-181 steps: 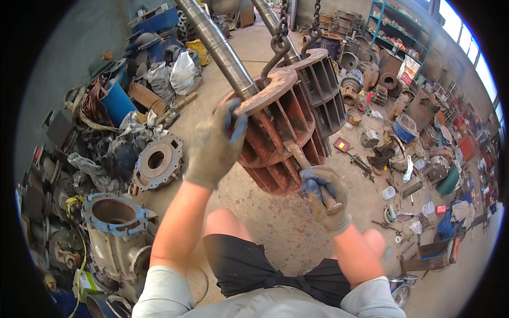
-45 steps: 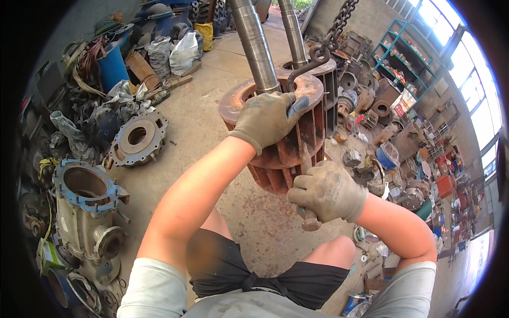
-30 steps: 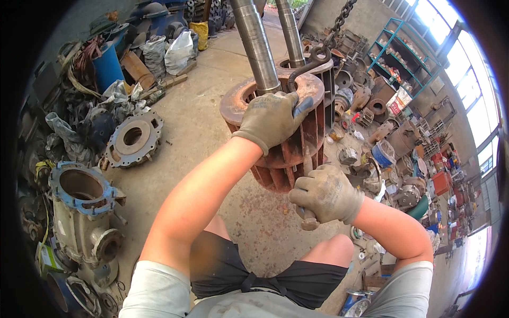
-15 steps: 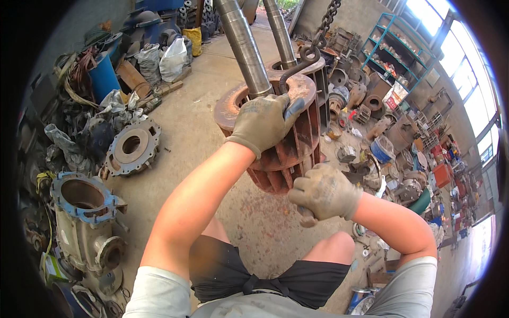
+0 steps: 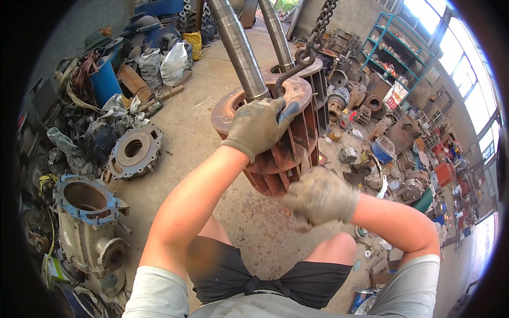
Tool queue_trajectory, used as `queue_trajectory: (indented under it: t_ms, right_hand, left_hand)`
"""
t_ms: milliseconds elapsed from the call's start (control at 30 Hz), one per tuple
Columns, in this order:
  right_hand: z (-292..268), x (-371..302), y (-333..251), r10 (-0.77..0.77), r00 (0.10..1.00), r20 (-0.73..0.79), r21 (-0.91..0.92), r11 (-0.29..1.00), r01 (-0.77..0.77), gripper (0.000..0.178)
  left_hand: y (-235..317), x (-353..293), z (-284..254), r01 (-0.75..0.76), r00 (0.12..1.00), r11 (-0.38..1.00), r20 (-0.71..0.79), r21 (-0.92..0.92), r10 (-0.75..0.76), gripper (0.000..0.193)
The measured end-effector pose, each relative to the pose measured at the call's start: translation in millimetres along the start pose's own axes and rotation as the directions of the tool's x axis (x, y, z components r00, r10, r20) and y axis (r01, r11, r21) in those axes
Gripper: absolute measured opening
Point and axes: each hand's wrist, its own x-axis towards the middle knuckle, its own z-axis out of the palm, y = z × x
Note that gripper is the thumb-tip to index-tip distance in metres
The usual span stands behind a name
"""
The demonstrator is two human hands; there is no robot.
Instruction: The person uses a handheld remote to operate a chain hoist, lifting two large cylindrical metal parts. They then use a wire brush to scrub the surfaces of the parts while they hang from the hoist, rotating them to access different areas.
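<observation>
A rusty ribbed rotor [image 5: 289, 143], like a pump impeller, is in front of me, with a steel shaft [image 5: 238, 47] rising from its top opening. My left hand [image 5: 257, 124], in a worn work glove, is closed over its near rim, thumb along the right. Just beyond the fingers, a dark lifting hook [image 5: 297, 69] on a chain [image 5: 323, 24] reaches into the top opening. My right hand [image 5: 322, 196], also gloved, is closed in a fist at the rotor's lower right, slightly blurred. A small brownish piece shows under that fist; what it is, I cannot tell.
A second shaft [image 5: 278, 37] stands in another ribbed rotor behind. To the left are a flanged disc [image 5: 133, 151], a pump casing with a blue flange [image 5: 85, 233] and a white sack [image 5: 174, 61]. Metal parts crowd the right below a teal shelf rack [image 5: 395, 50].
The rotor, shafts and hook have shifted slightly left in view, my left hand with them. My right fist has moved a little left and down and is more blurred.
</observation>
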Motion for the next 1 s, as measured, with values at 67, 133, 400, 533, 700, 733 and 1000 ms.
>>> queue_trajectory:
  t_ms: [67, 133, 400, 533, 700, 733, 1000]
  right_hand:
    - [-3, 1, -2, -0.028, 0.984, -0.173, -0.031, 0.999, 0.023, 0.046]
    - [-4, 1, -2, 0.115, 0.965, -0.237, -0.069, 0.988, -0.135, 0.046]
    - [1, -5, -4, 0.077, 0.952, -0.295, -0.091, 0.99, -0.108, 0.037]
    - [3, -5, -8, -0.1, 0.975, -0.197, 0.013, 0.994, 0.105, 0.038]
    - [8, -5, -10, 0.063, 0.975, -0.213, -0.049, 0.996, -0.075, 0.037]
    - [9, -7, -10, 0.046, 0.982, -0.182, -0.048, 0.997, -0.056, 0.039]
    - [20, -25, 7, -0.02, 0.965, -0.262, -0.066, 0.998, 0.003, 0.039]
  left_hand:
    - [0, 3, -4, 0.004, 0.999, 1.0, 0.053, 0.012, -0.004, 0.057]
    - [-1, 5, -7, 0.054, 0.982, 0.998, 0.181, 0.009, -0.055, 0.06]
    - [7, -3, -15, 0.07, 0.977, 0.998, 0.204, -0.01, -0.066, 0.059]
    - [-5, -12, -20, -0.018, 0.992, 0.995, 0.119, -0.1, 0.03, 0.054]
    - [-30, -39, -23, -0.039, 0.992, 0.998, -0.118, -0.056, 0.032, 0.055]
    - [-32, -54, -28, 0.024, 0.989, 0.996, -0.146, -0.082, -0.036, 0.05]
    - [23, -224, -97, -0.001, 0.951, 0.343, -0.107, -0.939, -0.289, 0.043]
